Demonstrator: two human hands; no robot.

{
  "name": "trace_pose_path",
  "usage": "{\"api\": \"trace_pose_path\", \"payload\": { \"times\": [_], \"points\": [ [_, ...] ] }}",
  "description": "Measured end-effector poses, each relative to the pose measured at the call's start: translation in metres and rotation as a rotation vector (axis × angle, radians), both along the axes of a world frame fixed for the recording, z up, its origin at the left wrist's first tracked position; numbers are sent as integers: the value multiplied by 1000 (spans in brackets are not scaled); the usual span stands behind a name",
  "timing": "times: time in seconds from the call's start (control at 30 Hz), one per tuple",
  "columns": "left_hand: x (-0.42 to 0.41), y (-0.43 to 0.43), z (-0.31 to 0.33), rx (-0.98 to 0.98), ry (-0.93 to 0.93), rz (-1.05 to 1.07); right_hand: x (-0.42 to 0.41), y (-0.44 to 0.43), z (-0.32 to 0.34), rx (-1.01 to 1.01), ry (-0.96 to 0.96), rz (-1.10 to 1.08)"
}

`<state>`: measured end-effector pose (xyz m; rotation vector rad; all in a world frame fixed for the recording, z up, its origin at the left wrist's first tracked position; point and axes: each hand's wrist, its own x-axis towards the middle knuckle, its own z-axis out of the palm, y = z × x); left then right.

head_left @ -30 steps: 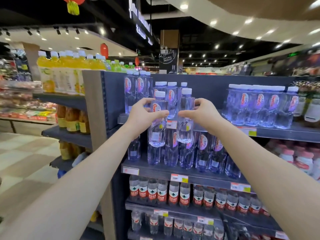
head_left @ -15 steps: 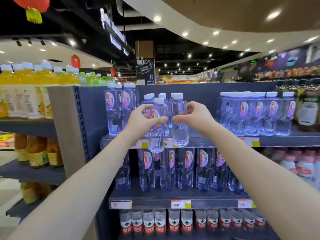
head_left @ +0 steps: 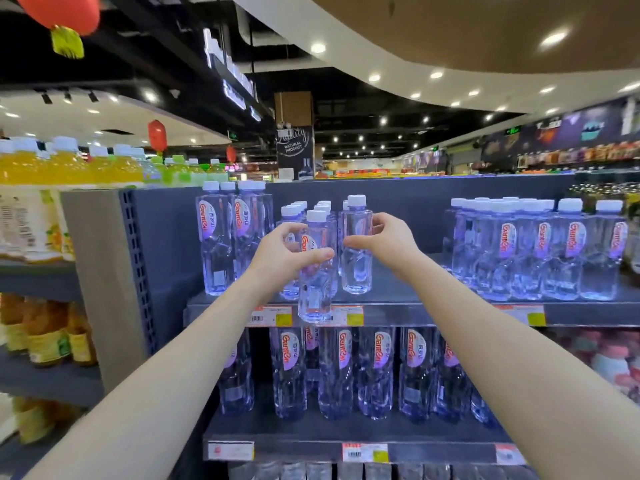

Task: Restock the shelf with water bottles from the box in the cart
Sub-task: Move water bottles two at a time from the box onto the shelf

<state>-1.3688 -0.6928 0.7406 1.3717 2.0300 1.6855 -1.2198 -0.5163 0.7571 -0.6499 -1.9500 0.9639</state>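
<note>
My left hand (head_left: pixel 281 255) grips a clear water bottle (head_left: pixel 314 289) with a white cap and red label; its base hangs in front of the top shelf's front edge (head_left: pixel 398 313). My right hand (head_left: pixel 384 239) holds a second clear bottle (head_left: pixel 356 258) around its upper part, and that bottle's base is at the top shelf surface, beside a short row of small bottles (head_left: pixel 294 216). The box and cart are out of view.
Taller water bottles (head_left: pixel 221 237) stand at the shelf's left end and a packed group (head_left: pixel 540 251) at the right. A bare stretch of shelf (head_left: pixel 412 282) lies right of my hands. More water fills the shelf below (head_left: pixel 346 372). Yellow juice bottles (head_left: pixel 52 168) fill the left rack.
Both hands have carried their bottles up and forward to the top shelf. The right bottle has reached the shelf surface; the left bottle is still lower, at the shelf edge.
</note>
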Motion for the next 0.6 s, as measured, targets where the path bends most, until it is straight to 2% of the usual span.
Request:
{"api": "trace_pose_path", "payload": {
  "times": [0.17,0.6],
  "points": [
    [-11,0,-4,15,-33,-12,-14,20,-11,-15,-61,26],
    [-14,-1,-10,31,-11,-45,-40,31,-19,1,-51,-13]
  ]
}}
